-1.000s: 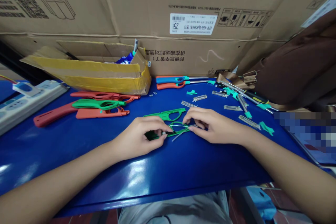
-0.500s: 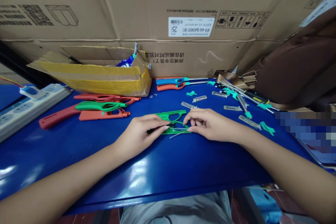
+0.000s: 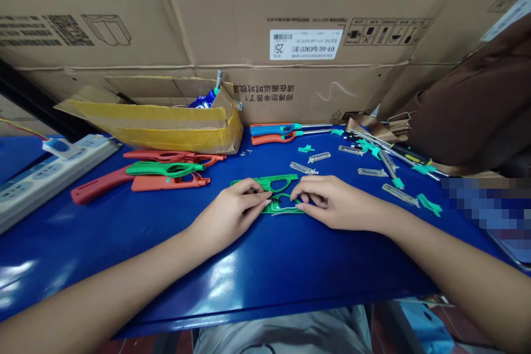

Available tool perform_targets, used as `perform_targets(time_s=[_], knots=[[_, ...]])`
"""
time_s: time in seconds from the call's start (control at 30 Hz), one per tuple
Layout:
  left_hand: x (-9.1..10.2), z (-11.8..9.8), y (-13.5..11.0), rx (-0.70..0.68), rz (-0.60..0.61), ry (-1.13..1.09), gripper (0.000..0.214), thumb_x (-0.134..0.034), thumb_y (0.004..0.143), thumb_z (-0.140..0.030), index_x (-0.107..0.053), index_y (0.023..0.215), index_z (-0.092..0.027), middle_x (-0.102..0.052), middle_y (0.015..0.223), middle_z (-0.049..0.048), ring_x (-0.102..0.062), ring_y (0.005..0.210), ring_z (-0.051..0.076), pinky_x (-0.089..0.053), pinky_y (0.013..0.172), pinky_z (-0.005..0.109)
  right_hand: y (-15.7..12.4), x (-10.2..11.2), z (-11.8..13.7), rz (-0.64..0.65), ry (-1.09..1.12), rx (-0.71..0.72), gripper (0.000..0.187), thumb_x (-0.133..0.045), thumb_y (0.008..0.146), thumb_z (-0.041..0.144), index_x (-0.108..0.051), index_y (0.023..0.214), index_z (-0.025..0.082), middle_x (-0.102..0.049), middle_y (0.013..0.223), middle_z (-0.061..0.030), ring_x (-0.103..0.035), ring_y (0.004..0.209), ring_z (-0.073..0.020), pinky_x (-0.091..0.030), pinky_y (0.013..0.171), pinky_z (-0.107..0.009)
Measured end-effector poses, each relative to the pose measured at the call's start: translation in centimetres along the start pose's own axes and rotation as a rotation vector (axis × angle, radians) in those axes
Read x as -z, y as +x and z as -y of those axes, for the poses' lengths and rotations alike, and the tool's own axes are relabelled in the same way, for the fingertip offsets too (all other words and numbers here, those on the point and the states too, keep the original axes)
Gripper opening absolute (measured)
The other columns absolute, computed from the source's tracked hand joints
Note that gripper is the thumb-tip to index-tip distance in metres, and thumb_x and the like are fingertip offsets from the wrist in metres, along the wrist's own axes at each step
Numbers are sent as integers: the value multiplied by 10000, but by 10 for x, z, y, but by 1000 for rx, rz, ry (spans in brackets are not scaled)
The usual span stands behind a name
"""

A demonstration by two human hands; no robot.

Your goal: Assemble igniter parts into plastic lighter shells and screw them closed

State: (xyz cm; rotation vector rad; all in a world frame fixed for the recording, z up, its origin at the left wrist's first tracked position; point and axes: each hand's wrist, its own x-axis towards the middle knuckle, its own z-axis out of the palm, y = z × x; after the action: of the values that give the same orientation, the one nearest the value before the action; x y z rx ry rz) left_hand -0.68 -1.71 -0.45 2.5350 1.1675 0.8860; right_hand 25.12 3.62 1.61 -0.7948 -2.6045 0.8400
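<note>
Green plastic looped handle half-shell (image 3: pixel 275 208) flat on glossy blue worktop (image 3: pixel 290 271), mid-view, between both hands. Right hand (image 3: pixel 327 202) at its 3 o'clock end, grip closed on it. Left hand (image 3: pixel 231 208) at 9 o'clock, fingertips bunched; cannot tell what that grip holds. Second green plastic half-shell (image 3: pixel 264 182) just beyond, 11 o'clock. Clear plastic tubes (image 3: pixel 304 168) toward 2.

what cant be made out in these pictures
Head view, now:
Left hand: what it pinches, if anything, hidden behind it.
Lower green half: right end under right hand.
Taped box: most contents behind its front wall.
White label: fine print too small.
Power strip: near end cut off by left edge.
</note>
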Motion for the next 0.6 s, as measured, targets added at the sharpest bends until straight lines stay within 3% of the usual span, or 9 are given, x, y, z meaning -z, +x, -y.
perform_targets(time_s=[0.27,0.43,0.6], knots=[[1,-2,0,8,-33,-35,212,-623,960,-132,-742,1136,-121,-688,1008,84,-690,899,177,-577,821,290,-1,0,4,-4,-31,-10,135,-596,945,189,-677,1053,180,-609,824,4,-524,705,-115,-411,662,-240],[-3,-2,1,37,-47,-79,209,-636,959,-149,-767,1122,-155,-677,959,66,-677,824,155,-553,724,264,-2,-4,5,-4,-86,-26,167,-601,964,269,-665,1105,207,-646,940,-19,-574,771,-137,-434,690,-259],[-7,-1,1,38,-32,-85,219,-628,968,-165,-767,1137,-180,-671,962,62,-671,856,162,-554,760,283,-2,-10,5,13,-125,-1,183,-595,986,294,-660,1141,220,-680,1042,-29,-614,824,-150,-452,728,-275]])
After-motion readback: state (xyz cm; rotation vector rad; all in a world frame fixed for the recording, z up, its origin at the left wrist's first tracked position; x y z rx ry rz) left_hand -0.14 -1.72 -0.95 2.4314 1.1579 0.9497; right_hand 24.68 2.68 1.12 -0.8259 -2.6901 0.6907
